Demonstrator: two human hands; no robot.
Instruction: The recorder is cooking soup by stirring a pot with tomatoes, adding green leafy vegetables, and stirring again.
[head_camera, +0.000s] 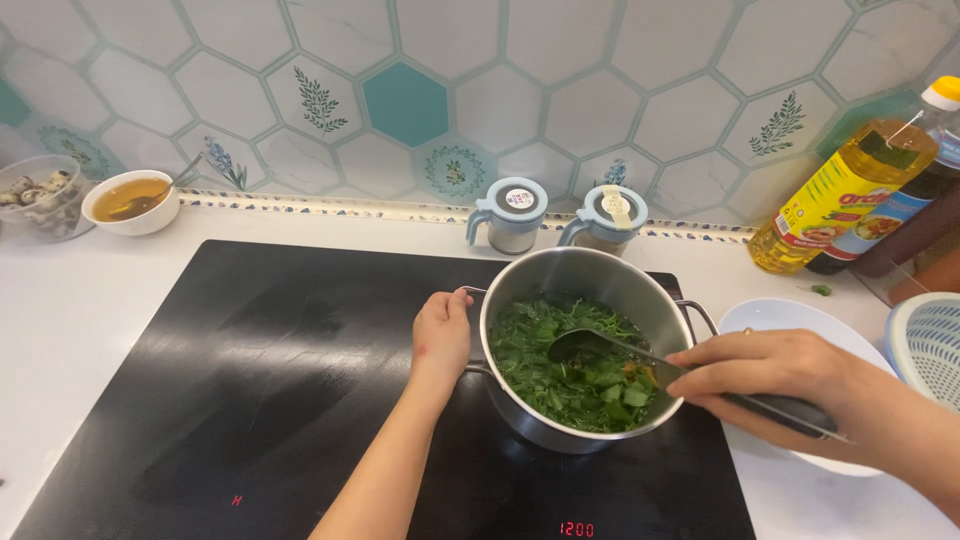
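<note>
Two hands on one pot of greens.

My left hand (440, 335) curls its fingers tight on the side handle of the steel pot (600, 275), which sits on the black stove (250, 400). My right hand (770, 375) pinches the ladle (590, 347) handle, with the scoop out past my fingertips, down in the green leaves (550, 385). I think slow stirring is best, keeping the scoop low and the pot held steady so nothing splashes out.

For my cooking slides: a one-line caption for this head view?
Left hand steadies the steel pot of greens on a black cooktop while the right hand stirs with a ladle.
</note>
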